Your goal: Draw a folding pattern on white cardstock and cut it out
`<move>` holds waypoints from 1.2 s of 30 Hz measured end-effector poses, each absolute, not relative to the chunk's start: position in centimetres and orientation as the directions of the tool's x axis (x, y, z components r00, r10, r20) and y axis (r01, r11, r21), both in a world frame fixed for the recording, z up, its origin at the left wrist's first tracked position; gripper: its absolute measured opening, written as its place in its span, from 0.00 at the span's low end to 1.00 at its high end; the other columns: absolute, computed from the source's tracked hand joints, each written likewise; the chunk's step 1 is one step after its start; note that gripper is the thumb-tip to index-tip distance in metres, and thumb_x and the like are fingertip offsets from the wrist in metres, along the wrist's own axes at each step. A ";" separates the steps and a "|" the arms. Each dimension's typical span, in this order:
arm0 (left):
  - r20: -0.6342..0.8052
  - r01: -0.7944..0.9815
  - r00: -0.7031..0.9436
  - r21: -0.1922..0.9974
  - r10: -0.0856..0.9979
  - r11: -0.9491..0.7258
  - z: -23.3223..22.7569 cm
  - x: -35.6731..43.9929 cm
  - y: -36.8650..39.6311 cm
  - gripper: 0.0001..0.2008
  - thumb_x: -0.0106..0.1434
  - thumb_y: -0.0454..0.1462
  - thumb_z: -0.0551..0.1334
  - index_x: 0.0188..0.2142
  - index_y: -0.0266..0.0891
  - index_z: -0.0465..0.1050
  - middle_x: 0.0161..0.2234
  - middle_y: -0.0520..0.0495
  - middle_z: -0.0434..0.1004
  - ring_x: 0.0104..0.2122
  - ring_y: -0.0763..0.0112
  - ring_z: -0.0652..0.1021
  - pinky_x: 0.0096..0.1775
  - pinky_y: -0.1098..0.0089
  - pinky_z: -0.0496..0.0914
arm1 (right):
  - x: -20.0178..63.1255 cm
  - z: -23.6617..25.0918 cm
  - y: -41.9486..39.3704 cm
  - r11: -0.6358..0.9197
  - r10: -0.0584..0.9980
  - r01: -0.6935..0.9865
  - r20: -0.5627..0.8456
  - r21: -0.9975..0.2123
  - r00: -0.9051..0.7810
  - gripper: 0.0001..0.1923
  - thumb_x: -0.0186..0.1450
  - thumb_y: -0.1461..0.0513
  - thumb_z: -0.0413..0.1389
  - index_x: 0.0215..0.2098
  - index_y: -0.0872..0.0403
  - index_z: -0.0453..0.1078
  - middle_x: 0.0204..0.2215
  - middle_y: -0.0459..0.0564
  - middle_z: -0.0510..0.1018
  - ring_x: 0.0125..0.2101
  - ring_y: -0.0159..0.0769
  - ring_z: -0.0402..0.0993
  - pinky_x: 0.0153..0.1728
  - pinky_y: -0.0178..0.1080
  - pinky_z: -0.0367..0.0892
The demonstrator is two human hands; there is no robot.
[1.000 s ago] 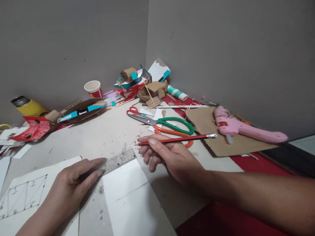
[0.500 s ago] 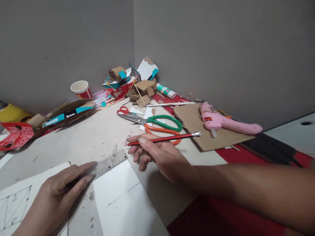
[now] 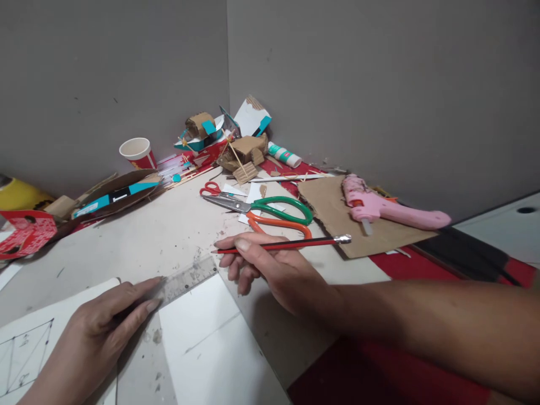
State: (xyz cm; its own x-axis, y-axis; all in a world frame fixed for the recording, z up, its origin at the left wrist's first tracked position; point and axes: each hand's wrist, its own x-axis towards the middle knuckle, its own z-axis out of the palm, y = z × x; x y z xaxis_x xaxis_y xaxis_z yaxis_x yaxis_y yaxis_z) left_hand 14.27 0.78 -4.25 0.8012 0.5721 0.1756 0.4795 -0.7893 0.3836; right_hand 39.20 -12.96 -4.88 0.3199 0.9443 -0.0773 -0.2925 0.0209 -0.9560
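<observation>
My right hand (image 3: 270, 270) pinches a red and black pencil (image 3: 295, 244) between thumb and fingers, its sharpened tip to the left and its silvery end to the right. The pencil is raised above the table, apart from the paper. At lower left, my left hand (image 3: 101, 326) grips the end of a clear ruler (image 3: 189, 279) between thumb and forefinger. The ruler lies along the top edge of a white sheet of card (image 3: 211, 354), which bears a thin pencil line across it. Under my left forearm is a paper with a drawn, dimensioned figure (image 3: 27, 349).
Behind my right hand lie scissors (image 3: 280, 205) with green and orange handles. A pink glue gun (image 3: 396, 211) rests on brown cardboard (image 3: 324, 202) at right. At the back stand a paper cup (image 3: 137, 151), cardboard models (image 3: 244, 149) and a glue stick (image 3: 284, 154); grey walls rise behind.
The pencil has tilted slightly, its silvery end dropping a little and its tip moving slightly left. My left hand and the ruler stay in place.
</observation>
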 end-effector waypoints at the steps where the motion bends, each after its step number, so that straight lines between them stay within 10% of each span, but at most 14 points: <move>1: 0.169 0.482 0.803 0.383 0.572 -0.788 -4.2 14.3 0.8 0.14 0.64 0.49 0.61 0.48 0.54 0.77 0.40 0.54 0.84 0.34 0.68 0.83 0.34 0.72 0.77 | 39.1 -4.9 -13.0 0.016 0.948 -0.285 -0.076 -0.958 0.310 0.14 0.66 0.57 0.51 0.41 0.59 0.73 0.30 0.50 0.75 0.25 0.30 0.70 0.21 0.31 0.69; 14: 0.153 0.486 0.807 0.376 0.571 -0.789 -5.1 13.7 0.6 0.15 0.66 0.45 0.60 0.52 0.55 0.74 0.41 0.51 0.83 0.40 0.63 0.82 0.39 0.64 0.76 | 38.5 -4.6 -14.4 -0.033 0.994 0.295 -0.002 -0.955 0.105 0.08 0.64 0.67 0.51 0.36 0.54 0.72 0.26 0.43 0.75 0.24 0.27 0.67 0.24 0.29 0.62; 36: 0.080 0.522 0.790 0.432 0.608 -0.736 -4.9 14.2 0.2 0.16 0.68 0.45 0.56 0.52 0.51 0.76 0.41 0.47 0.82 0.38 0.64 0.81 0.39 0.63 0.74 | 37.7 -4.9 -13.8 -0.013 0.994 0.425 0.036 -0.905 0.107 0.09 0.63 0.69 0.52 0.35 0.53 0.73 0.27 0.41 0.75 0.27 0.27 0.69 0.28 0.31 0.63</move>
